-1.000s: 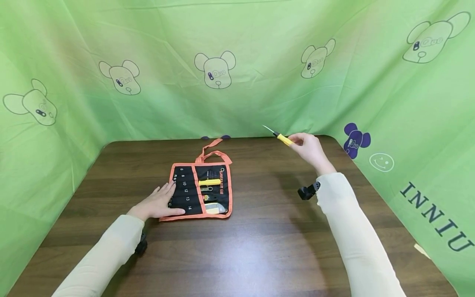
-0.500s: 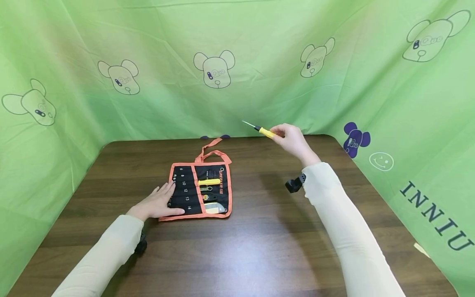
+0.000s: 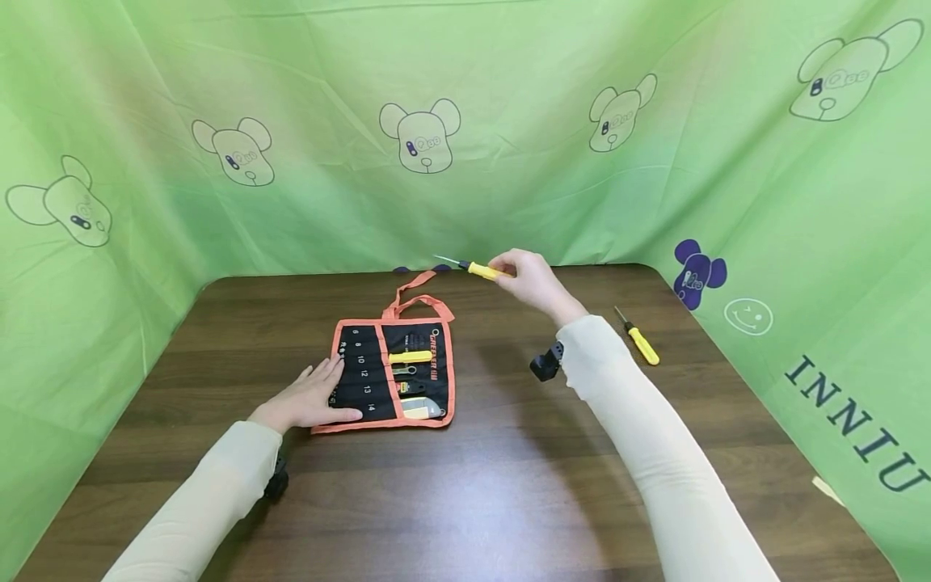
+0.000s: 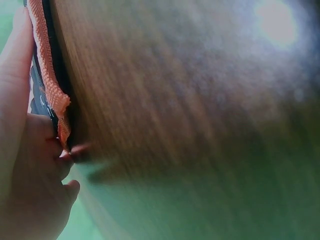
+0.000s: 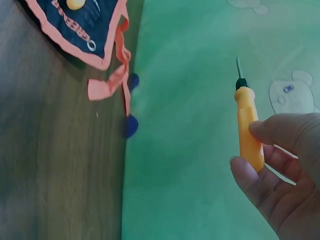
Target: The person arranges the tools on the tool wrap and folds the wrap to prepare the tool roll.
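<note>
Yellow plastic screwdriver (image 5: 249, 125) up in the right fingers (image 5: 282, 130), pinched by the handle, metal tip pointing left, off the table (image 3: 451, 509). Probably light, stiff, slightly slippery; handle's the place to hold, not the thin shaft. Orange strap (image 5: 108, 87) loose to the left of those fingers, could snag the tip. Second screwdriver (image 3: 643, 344) on the table to their right, out of the way. Further left, cloth pouch (image 3: 374, 381) with tools (image 3: 410, 356), soft, likely to slide; left fingers (image 3: 327, 379) lie spread on its left side, grasping nothing.
</note>
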A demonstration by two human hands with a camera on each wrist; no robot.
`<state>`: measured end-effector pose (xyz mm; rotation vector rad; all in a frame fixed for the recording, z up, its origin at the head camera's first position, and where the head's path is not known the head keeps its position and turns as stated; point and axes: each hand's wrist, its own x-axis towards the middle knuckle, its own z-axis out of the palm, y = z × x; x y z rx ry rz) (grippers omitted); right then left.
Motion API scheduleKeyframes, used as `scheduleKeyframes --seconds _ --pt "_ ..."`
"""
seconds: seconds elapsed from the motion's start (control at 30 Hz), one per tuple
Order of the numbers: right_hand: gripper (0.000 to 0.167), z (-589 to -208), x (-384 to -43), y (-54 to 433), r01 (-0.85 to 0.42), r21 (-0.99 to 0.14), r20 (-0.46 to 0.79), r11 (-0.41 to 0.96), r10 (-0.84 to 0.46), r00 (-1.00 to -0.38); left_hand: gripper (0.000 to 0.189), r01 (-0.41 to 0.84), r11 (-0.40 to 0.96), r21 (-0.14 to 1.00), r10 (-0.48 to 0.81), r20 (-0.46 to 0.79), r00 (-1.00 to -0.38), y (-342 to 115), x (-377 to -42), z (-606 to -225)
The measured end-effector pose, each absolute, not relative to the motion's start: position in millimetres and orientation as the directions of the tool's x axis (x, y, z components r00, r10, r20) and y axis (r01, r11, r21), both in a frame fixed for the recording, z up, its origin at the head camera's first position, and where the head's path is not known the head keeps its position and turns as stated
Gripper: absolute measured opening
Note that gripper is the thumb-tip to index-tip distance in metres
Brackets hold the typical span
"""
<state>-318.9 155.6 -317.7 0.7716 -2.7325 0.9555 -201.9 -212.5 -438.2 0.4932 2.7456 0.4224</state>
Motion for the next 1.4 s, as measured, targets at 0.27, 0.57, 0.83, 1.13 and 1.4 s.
scheduleKeyframes --seconds 0.27,0.57,0.83,1.13,1.4 --pt "0.017 -330.8 -319.5 131.7 -0.518 -0.534 0.253 0.668 -0.459 -0.852 0.107 0.286 0.898 0.333 0.379 -0.26 -0.888 -212.7 -203.2 -439.0" --pt "0.016 -356.2 -317.7 110.9 -0.531 -0.513 0.193 0.674 -0.512 -0.837 0.107 0.283 0.901 0.328 0.375 -0.263 -0.889 -211.7 -203.1 -439.0" --pt "0.016 -369.9 -312.6 100.4 -0.523 -0.519 0.15 0.676 -0.531 -0.834 0.106 0.284 0.897 0.337 0.379 -0.258 -0.889 -210.8 -202.8 -437.9" --pt "0.018 -385.8 -308.5 93.0 -0.546 -0.494 0.119 0.677 -0.569 -0.813 0.106 0.293 0.896 0.333 0.384 -0.252 -0.888 -211.0 -203.0 -438.0" --pt "0.018 -396.4 -308.0 91.1 -0.541 -0.497 0.087 0.679 -0.581 -0.809 0.107 0.286 0.902 0.323 0.375 -0.261 -0.889 -209.7 -203.4 -437.1"
